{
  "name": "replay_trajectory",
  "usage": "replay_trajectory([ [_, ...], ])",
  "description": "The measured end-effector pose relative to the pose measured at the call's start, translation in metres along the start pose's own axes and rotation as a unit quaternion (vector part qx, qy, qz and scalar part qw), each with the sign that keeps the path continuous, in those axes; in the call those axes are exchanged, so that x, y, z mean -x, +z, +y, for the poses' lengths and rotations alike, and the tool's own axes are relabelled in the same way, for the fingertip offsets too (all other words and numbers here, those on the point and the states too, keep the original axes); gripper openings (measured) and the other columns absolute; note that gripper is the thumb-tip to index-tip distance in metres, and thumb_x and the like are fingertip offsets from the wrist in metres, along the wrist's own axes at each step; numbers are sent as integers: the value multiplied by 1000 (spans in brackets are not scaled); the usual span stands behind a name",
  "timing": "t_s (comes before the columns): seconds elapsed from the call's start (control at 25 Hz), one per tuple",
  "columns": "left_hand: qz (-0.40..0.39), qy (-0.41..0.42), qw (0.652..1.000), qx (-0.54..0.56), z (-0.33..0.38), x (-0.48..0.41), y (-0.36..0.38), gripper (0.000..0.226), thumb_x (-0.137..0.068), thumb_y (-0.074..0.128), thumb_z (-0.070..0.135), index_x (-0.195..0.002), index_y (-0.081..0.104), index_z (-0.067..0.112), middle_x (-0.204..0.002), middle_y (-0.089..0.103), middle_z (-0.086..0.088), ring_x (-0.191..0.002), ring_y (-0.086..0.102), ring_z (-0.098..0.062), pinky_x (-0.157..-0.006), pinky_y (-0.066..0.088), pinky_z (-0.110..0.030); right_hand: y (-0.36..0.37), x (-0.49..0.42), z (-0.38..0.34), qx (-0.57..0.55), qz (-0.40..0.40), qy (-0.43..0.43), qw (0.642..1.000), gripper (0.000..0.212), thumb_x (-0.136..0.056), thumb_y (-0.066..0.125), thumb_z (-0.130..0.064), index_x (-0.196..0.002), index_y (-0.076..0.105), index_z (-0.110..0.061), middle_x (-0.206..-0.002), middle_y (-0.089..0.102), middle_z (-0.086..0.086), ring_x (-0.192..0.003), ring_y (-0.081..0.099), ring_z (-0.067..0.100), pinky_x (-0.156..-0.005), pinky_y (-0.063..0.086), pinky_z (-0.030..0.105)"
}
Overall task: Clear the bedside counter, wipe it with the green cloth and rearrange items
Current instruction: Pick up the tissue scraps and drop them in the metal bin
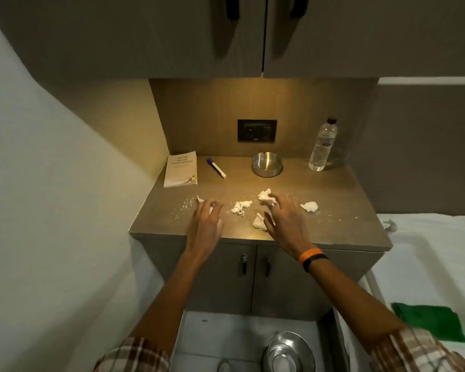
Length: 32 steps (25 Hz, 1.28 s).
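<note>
I see both hands out over the front of the desk [333,232] among crumpled tissues. My left hand [206,226] has its fingers spread and curled, the tips over a small tissue scrap [200,199] at the edge of a scatter of crumbs [184,208]; I cannot tell whether it touches the scrap. My right hand [285,224] is spread too, fingers splayed between two tissues: one [265,195] at its fingertips, another [259,222] just beside its thumb. A third tissue [241,206] lies between the hands, and a fourth [309,206] sits to the right of the right hand. At the back stand a book [181,169], marker [216,168], ashtray [266,164] and bottle [322,145]. The green cloth [432,322] lies on the bed [427,251], well apart from both hands, beside my right forearm.
</note>
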<state>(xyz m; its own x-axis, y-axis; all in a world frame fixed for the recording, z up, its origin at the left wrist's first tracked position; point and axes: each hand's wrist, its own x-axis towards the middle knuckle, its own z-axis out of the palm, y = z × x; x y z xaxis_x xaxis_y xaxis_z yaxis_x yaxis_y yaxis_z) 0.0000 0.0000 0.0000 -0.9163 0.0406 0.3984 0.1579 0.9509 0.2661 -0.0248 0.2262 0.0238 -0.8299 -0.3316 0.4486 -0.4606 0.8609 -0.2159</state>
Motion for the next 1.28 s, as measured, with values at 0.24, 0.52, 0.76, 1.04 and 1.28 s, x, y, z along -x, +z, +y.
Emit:
replay_trajectory([
  [0.24,-87,-160,983,0,-75,-45,50,38,-95,65,21,-133,61,22,-150,44,-10,-132,44,-29,-108,43,-45,75,-16,8,6,-161,90,983,26,-101,57,-29,-123,69,-23,-126,60,2,-117,50,20,-94,46,30],
  [0.52,-59,-108,988,97,-66,-64,74,25,-93,64,10,-118,70,12,-113,67,-9,-105,56,-24,-82,53,-35,95,-41,23,-50,-106,188,975,17,-94,64,-6,-107,76,-8,-110,70,10,-105,63,27,-82,53,33],
  [0.76,-74,5,986,152,-19,-84,86,28,-90,69,11,-117,70,12,-107,68,-5,-100,59,-21,-85,43,-27,104,-87,45,-10,-82,211,974,18,-96,62,-7,-111,72,-3,-116,68,12,-107,62,28,-83,54,34],
  [1.04,-157,-12,969,190,-14,-89,107,36,-93,68,15,-128,62,13,-131,56,-6,-112,56,-17,-87,37,-9,100,-91,46,50,-162,186,968,23,-94,58,-4,-108,75,-10,-114,69,11,-111,60,29,-84,52,39],
  [1.28,-138,-5,976,167,1,-102,113,16,-87,71,3,-103,75,4,-104,73,-12,-98,62,-23,-78,51,-28,63,-60,91,66,-68,315,945,24,-100,53,-7,-110,75,-6,-115,69,13,-111,59,29,-88,54,43],
])
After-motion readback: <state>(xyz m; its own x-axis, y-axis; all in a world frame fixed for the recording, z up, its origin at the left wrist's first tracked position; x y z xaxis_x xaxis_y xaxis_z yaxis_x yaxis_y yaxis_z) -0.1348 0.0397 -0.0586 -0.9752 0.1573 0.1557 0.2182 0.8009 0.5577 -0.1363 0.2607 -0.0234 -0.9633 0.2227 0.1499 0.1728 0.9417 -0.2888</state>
